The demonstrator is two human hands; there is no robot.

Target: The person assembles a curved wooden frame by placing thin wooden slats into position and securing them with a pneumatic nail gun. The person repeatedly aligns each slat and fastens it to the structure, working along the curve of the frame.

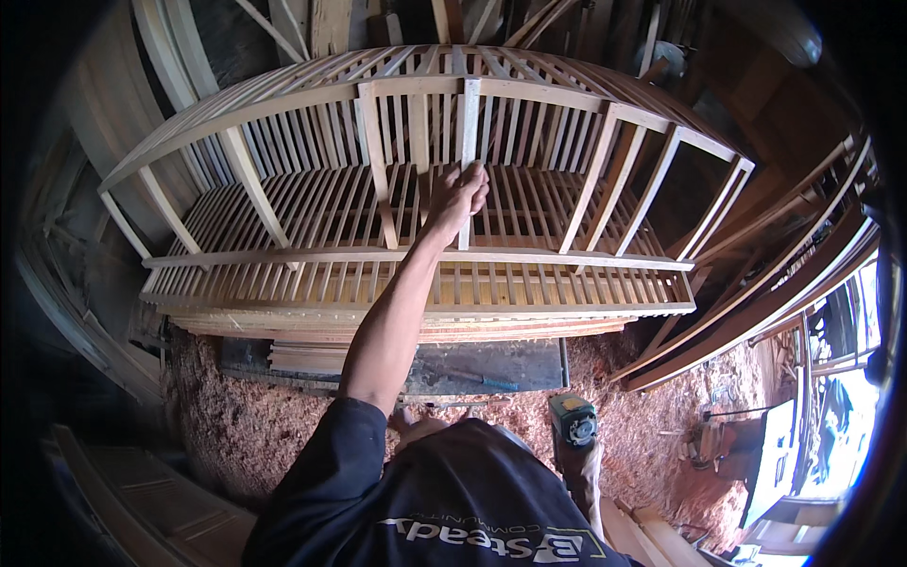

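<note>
My left hand [460, 194] reaches forward, its fingers closed around an upright wooden post [470, 123]. This post is part of a long slatted wooden frame [406, 255], built like a crate or rack with many thin slats and several uprights. Down by my right side, my right hand [590, 465] has a green-and-black power tool [573, 420] in its grip. The tool's round end faces up toward me, and its exact kind cannot be made out. My right fingers are mostly hidden by the tool.
Under the frame lie stacked boards [397, 324] on a dark bench [510, 359], with a blue-handled tool [491, 382] near its front edge. Wood shavings [255, 416] cover the floor. Long curved-looking planks [756, 293] lean at the right; more timber stands behind.
</note>
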